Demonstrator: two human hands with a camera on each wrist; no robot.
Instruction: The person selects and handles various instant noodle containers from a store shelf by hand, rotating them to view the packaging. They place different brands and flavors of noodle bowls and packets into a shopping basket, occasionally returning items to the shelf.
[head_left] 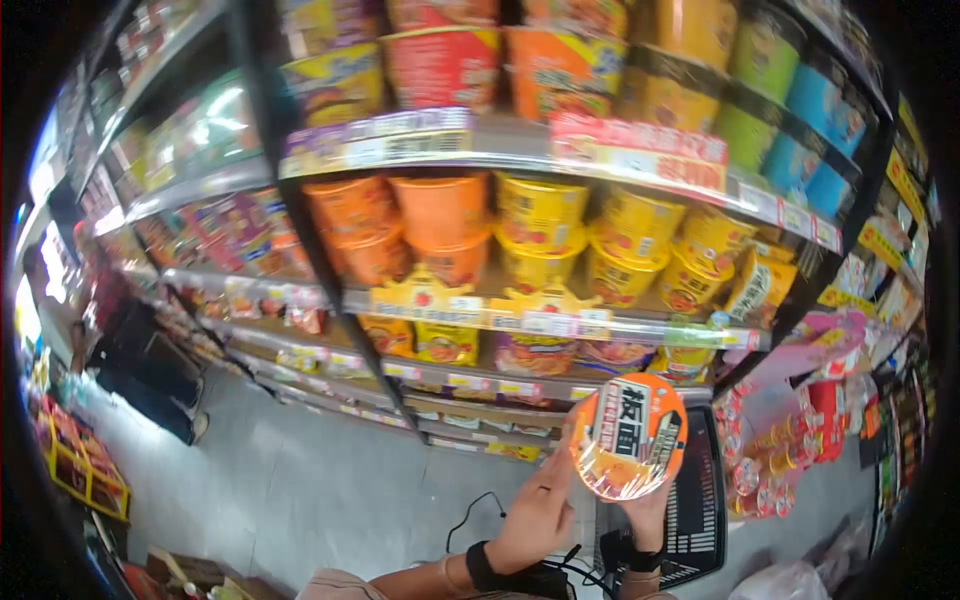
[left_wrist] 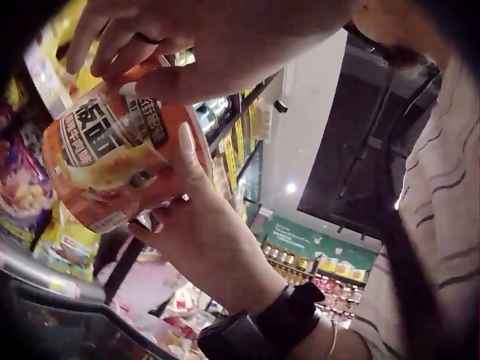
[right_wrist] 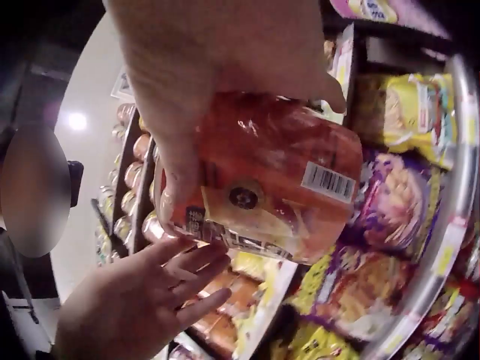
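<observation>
An orange instant noodle cup [head_left: 628, 437] in clear shrink wrap is tilted so that its printed lid faces up towards the head camera. My right hand [right_wrist: 225, 52] grips the cup round its side, thumb along one flank; the wrist below wears a black band. In the right wrist view, the cup's barcode and orange wall show. My left hand [right_wrist: 139, 300] is beside the cup, fingers loosely extended with the fingertips right at the lid's edge. From the left wrist view, the left hand [left_wrist: 217, 45] lies across the upper part of the cup [left_wrist: 112, 161].
Shelves of stacked yellow noodle cups [head_left: 541, 215] and orange cups [head_left: 440, 225] stand ahead, with bagged noodles [head_left: 535, 352] lower down. A black shopping basket [head_left: 708, 490] is below the hands. A cable [head_left: 470, 515] crosses the grey floor. Another person [head_left: 140, 350] stands at the left.
</observation>
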